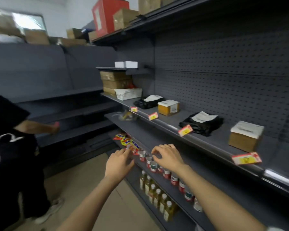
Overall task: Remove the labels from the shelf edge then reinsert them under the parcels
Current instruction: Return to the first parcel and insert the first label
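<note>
Several red-and-yellow labels stick out from the grey shelf edge (205,148): one at the far left (134,109), one further right (153,116), one in front of a black bag (185,130), and the nearest (246,158). Behind them lie parcels: a black bag (148,102), a yellow box (168,107), a second black bag (201,122) and a brown box (245,136). My left hand (119,161) and my right hand (167,155) hover below that shelf, in front of a lower shelf. Both have curled, parted fingers and hold nothing.
Lower shelves carry snack packets (128,142), small bottles (165,172) and yellow drink bottles (157,195). Cardboard boxes (115,82) are stacked at the shelf's far end. Another person in black (8,147) stands at the left by an empty shelving unit.
</note>
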{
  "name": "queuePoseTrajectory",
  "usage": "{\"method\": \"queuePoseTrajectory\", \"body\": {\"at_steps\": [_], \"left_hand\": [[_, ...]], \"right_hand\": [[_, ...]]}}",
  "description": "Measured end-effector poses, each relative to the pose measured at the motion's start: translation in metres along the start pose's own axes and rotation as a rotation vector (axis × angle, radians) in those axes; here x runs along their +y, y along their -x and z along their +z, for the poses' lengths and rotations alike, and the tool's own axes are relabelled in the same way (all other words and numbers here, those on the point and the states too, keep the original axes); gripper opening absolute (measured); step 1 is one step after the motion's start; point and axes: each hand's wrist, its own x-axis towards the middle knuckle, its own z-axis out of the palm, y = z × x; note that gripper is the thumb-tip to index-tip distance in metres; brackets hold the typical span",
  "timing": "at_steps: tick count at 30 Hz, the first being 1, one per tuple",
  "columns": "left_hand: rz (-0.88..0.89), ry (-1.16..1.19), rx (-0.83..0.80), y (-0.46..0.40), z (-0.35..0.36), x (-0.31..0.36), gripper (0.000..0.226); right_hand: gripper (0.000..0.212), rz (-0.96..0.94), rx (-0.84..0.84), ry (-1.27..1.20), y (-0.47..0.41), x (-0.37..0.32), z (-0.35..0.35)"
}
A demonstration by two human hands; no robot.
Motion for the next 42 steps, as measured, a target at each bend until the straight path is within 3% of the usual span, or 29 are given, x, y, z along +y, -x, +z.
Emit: {"method": "queuePoseTrajectory", "body": {"at_steps": [5,10,25,34,42], "left_hand": [[-0.057,-0.098,0.032,-0.035,-0.025,-0.112,0.025],[-0.112,-0.089,0.011,-0.074,-0.004,-0.169,0.025],[-0.004,0.042,0.034,-0.316,0.097,-0.253,0.020],[0.126,0.244,-0.104,-0.443,0.186,-0.254,0.023],[0.318,0.365,-0.155,-0.518,0.234,-0.283,0.023]], "right_hand": [[0.019,-0.024,0.016,-0.170,-0.098,-0.072,0.059],[0.016,-0.050,-0.050,-0.192,-0.166,-0.092,0.106],[0.015,0.087,0.059,-0.144,-0.389,0.018,0.155],[0.020,0.331,0.197,0.055,-0.441,0.089,0.165],[0.024,0.542,0.241,0.180,-0.478,0.085,0.183]]}}
